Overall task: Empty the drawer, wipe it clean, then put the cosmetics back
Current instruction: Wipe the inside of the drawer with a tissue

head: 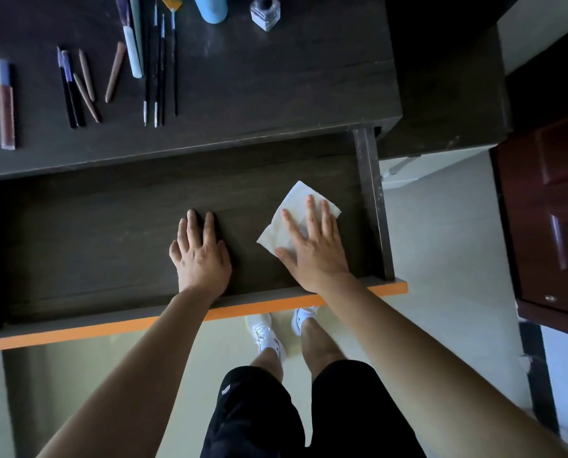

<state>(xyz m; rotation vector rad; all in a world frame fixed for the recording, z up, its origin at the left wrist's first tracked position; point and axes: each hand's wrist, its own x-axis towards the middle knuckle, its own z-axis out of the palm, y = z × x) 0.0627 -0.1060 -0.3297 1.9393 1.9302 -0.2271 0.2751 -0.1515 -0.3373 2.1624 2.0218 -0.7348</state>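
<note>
The dark drawer (94, 246) is pulled out, with an orange front edge (110, 328), and nothing lies in it but a white tissue (295, 201). My right hand (312, 246) presses flat on the tissue near the drawer's right side, fingers spread. My left hand (200, 252) rests flat on the bare drawer floor at the middle, holding nothing. On the desk top (276, 81) lie the cosmetics: a lip gloss tube (5, 104), several pencils (84, 84), thin brushes (160, 67), a white-green tube (133, 51), a blue bottle (211, 8) and a glass nail polish bottle (265, 13).
The drawer's right wall (373, 200) stands close to my right hand. A reddish-brown wooden door (553, 209) is at the right. Pale floor lies below, with my legs in black shorts and white shoes (266, 332) under the drawer front.
</note>
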